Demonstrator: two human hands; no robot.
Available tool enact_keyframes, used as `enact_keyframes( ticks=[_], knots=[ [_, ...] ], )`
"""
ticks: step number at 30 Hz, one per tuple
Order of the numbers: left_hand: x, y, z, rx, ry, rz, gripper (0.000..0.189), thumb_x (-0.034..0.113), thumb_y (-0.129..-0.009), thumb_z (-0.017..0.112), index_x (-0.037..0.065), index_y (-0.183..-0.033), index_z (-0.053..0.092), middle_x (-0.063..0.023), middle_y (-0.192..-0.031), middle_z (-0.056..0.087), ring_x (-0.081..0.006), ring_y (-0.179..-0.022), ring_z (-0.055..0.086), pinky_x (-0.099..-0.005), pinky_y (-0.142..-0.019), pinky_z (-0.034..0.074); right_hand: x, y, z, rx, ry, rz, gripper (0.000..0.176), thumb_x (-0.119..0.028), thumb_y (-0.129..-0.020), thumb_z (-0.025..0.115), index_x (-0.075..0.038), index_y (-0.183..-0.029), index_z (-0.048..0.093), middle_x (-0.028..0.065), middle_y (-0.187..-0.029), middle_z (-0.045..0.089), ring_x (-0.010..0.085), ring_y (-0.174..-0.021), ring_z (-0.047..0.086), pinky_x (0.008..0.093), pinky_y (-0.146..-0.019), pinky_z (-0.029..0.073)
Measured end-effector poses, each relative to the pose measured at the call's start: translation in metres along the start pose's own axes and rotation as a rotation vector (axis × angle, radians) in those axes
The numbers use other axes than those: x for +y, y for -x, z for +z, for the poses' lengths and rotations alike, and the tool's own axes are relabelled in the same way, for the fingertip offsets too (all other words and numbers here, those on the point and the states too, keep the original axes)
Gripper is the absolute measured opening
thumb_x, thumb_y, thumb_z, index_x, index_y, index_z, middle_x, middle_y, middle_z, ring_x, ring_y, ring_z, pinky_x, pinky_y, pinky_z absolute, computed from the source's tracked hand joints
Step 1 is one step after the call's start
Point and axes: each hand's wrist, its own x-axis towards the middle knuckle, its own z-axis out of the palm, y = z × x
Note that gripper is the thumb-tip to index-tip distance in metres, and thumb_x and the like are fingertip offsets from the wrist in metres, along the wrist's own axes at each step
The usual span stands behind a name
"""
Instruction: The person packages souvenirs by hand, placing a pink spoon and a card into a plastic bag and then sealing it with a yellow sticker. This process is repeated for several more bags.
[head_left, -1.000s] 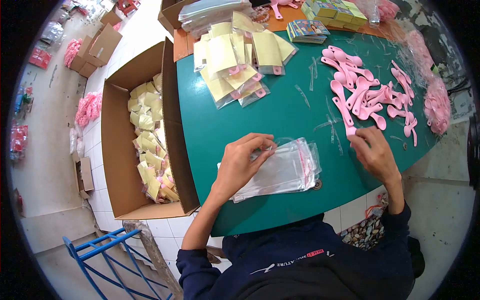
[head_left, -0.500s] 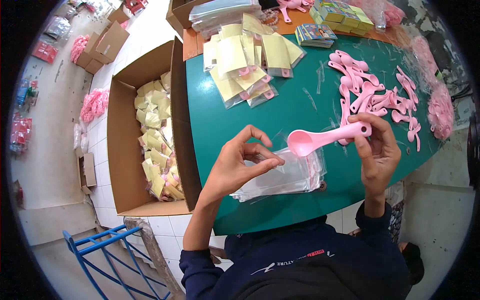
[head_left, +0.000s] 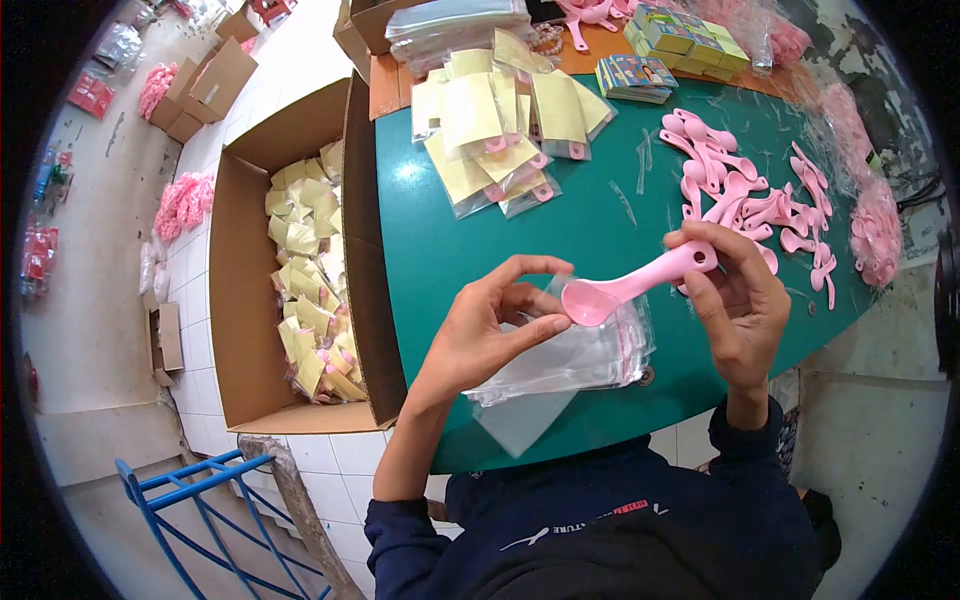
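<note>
A pink plastic measuring spoon (head_left: 640, 280) is pinched near the holed end of its handle by the fingers of my right hand (head_left: 745, 310). Its bowl points left, right at the fingertips of my left hand (head_left: 490, 325). Thumb and fingers of the left hand curl around the edge of a clear plastic bag (head_left: 553, 287), which overlaps the spoon's bowl. Beneath both hands lies a stack of clear plastic bags (head_left: 590, 362) on the green table (head_left: 420, 250). A translucent corner sticks out from the stack toward the table's front edge.
Loose pink spoons (head_left: 735, 190) are heaped at the right. Filled bags with yellow cards (head_left: 470, 120) lie at the back left, near stacked printed cards (head_left: 635, 75). A cardboard box (head_left: 240, 300) of packed bags stands left of the table, beyond a blue metal frame (head_left: 190, 490).
My right hand has brought the spoon left and slightly down, its bowl now at the left fingertips. The clear bag edge there shows more plainly, and a translucent corner appears below the stack.
</note>
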Motion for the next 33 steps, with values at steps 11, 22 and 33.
enact_keyframes(
  ticks=[11,22,33],
  knots=[
    [-0.006,-0.017,-0.005,0.017,-0.025,0.153,0.031,0.015,-0.093,0.054,-0.003,-0.118,0.055,-0.0108,-0.103,0.064,-0.0127,-0.089,0.06,-0.026,-0.081,0.048,0.002,-0.031,0.011,-0.154,0.061,-0.018,0.028,0.006,-0.079,0.06,0.004,-0.107,0.059,0.0114,-0.104,0.059,0.0142,-0.092,0.059,0.0263,-0.079,0.052],
    [0.001,-0.023,-0.006,0.234,0.082,0.298,0.031,0.018,-0.098,0.042,-0.005,-0.108,0.06,-0.0123,-0.095,0.067,-0.0155,-0.083,0.064,-0.0264,-0.074,0.051,0.143,-0.226,-0.084,0.082,0.754,-0.151,0.031,-0.027,-0.088,0.057,0.0,-0.1,0.065,0.0146,-0.099,0.065,0.023,-0.087,0.063,0.0329,-0.075,0.048],
    [0.001,-0.026,-0.014,0.274,0.06,0.188,0.029,0.015,-0.098,0.042,-0.004,-0.111,0.059,-0.0152,-0.095,0.068,-0.0164,-0.085,0.066,-0.0259,-0.075,0.053,0.2,-0.239,-0.106,0.283,1.074,-0.313,0.021,-0.015,-0.083,0.061,0.002,-0.094,0.065,0.0168,-0.089,0.063,0.0243,-0.063,0.061,0.0353,-0.054,0.05]
  ],
)
